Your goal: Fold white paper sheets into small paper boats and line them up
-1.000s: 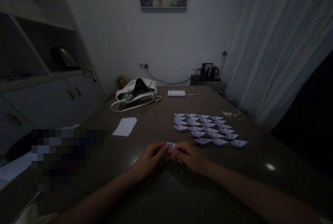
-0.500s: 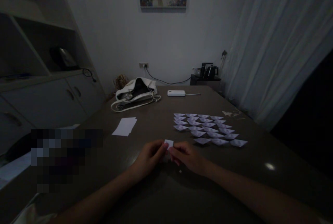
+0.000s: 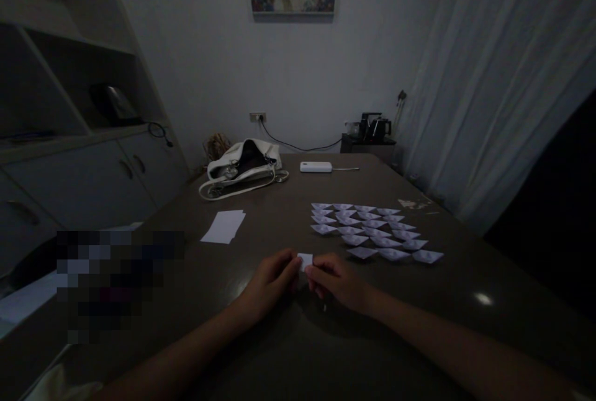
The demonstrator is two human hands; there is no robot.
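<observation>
A small folded piece of white paper is held up over the table between my two hands. My left hand pinches its left edge between thumb and fingers. On the other side my right hand grips its right edge, thumb across the front. Part of the paper is hidden behind the fingertips. Beyond and to the right, several white paper boats stand in rows. A few flat white sheets lie beyond my left hand.
A white handbag lies at the far left of the brown table. A white power bank with a short cable is at the back. Paper scraps lie near the right edge. A blurred-out patch covers the left side.
The folded paper has shifted very slightly to the right and its tilt has altered a little. Both hands keep their hold, and the right fingers have moved slightly.
</observation>
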